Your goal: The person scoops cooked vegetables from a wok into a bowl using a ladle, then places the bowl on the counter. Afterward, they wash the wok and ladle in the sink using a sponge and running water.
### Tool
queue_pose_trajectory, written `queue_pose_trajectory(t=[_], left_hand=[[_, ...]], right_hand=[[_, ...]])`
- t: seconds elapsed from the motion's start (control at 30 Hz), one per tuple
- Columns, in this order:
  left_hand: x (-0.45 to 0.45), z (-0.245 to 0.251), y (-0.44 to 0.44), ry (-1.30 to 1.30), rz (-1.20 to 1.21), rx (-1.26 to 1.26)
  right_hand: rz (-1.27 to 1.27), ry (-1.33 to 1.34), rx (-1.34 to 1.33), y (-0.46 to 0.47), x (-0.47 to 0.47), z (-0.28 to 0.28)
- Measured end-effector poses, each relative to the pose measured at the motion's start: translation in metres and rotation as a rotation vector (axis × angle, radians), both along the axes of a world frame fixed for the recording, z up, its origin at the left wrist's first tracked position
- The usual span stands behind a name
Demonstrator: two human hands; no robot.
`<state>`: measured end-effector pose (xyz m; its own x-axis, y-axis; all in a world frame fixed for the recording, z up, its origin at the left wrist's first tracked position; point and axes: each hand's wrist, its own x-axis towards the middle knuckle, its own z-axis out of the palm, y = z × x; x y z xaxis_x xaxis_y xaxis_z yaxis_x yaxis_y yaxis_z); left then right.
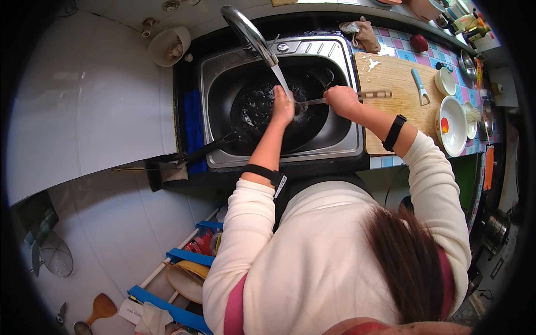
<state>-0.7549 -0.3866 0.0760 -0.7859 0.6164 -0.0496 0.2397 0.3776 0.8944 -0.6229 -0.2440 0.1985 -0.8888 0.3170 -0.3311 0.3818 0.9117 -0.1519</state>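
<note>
Water runs from the chrome faucet (pixel 251 37) onto my left hand (pixel 283 105), which is at the head of a long-handled metal utensil (pixel 315 101) over a black wok (pixel 255 125). Whether the fingers touch the utensil's head is not clear. My right hand (pixel 341 100) is closed around the utensil's shaft, and its handle end sticks out to the right over the cutting board. The wok lies in the stainless steel sink (pixel 356 138), wet inside, its black handle pointing to the lower left. Another dark utensil rests at the sink's upper right.
Right of the sink lies a wooden cutting board (pixel 393 121) with a peeler (pixel 420 86), beside white bowls (pixel 451 125). A brown cloth (pixel 363 35) and a dark red round item (pixel 419 42) sit behind it. A white bowl (pixel 167 47) stands at the sink's back left.
</note>
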Motion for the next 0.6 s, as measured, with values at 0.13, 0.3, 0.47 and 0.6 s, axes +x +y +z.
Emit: queue_pose_trajectory(t=[0.13,0.3,0.47,0.6], left_hand=[[0.025,0.031,0.014,0.61,-0.234,-0.244],[-0.001,0.042,-0.035,0.27,-0.349,-0.189],[-0.034,0.049,-0.069,0.571,-0.033,-0.178],[-0.047,0.069,-0.09,0.638,0.121,-0.2]], right_hand=[[-0.141,0.083,-0.221,0.002,-0.003,0.006],[-0.223,0.056,-0.512,0.018,-0.005,0.0],[-0.039,0.19,-0.471,-0.008,-0.05,-0.01],[-0.085,0.161,-0.245,-0.077,-0.11,-0.014]])
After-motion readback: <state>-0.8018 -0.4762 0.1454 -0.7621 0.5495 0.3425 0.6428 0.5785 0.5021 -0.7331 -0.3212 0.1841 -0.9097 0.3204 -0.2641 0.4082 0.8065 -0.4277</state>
